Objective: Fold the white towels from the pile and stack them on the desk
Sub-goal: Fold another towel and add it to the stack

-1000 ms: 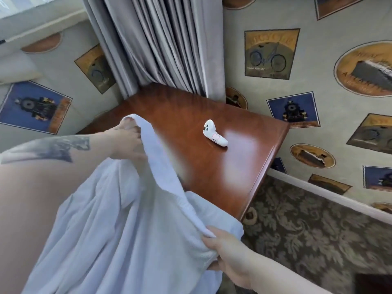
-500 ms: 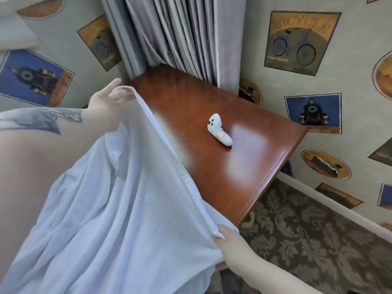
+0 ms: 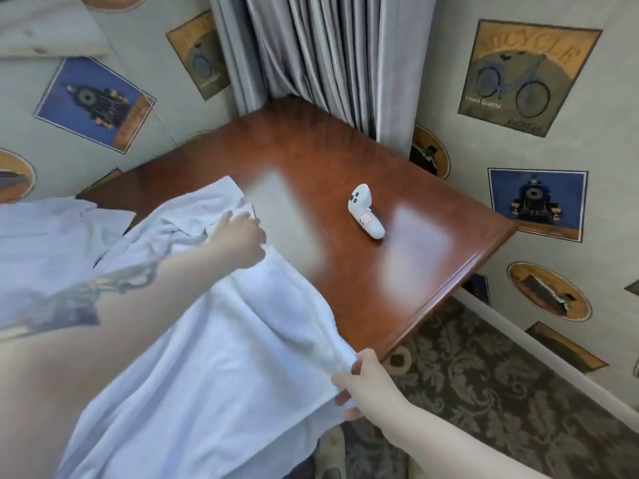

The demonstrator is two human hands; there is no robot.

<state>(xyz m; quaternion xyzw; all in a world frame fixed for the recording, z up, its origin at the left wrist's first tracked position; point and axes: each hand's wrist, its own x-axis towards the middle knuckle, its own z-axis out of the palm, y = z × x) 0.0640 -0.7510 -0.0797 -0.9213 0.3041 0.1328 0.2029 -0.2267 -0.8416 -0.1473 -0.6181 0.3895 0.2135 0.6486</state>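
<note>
Over the near-left part of the worktop (image 3: 311, 160), white towel (image 3: 214, 340) draped with its hemmed edge running far-left to near-right, left hand (image 3: 240, 236) gripping the far end, right hand (image 3: 363, 385) pinching the nearer corner off the worktop's front edge.

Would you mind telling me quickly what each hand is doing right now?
Left hand: grips the far end of the white towel over the desk.
Right hand: pinches the towel's near corner.
</note>
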